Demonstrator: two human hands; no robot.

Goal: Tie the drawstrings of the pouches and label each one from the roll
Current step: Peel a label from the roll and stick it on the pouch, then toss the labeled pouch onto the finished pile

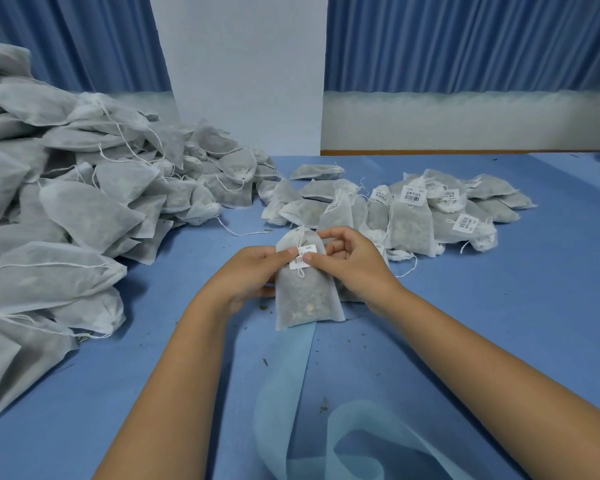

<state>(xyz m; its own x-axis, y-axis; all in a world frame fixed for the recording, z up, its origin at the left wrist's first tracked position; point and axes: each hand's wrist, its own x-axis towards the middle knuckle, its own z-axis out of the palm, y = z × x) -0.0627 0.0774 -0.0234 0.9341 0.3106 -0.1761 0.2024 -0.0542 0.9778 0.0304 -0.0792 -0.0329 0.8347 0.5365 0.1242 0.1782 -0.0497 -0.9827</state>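
Note:
A white drawstring pouch (305, 299) filled with dried herbs stands upright at the table's middle, its neck gathered and its string hanging down the front. My left hand (253, 275) grips its left side, thumb lying on the white barcode label (303, 257) stuck near the top. My right hand (350, 265) holds the pouch's right side, thumb pressing the label's right edge and fingers curled behind the neck. No label roll is in view.
A large heap of unlabelled pouches (66, 209) fills the left side. Labelled, tied pouches (416, 209) lie behind my hands to the right. A light blue fabric strip (309, 410) drapes over the blue table (499, 306) near me. Herb crumbs are scattered about.

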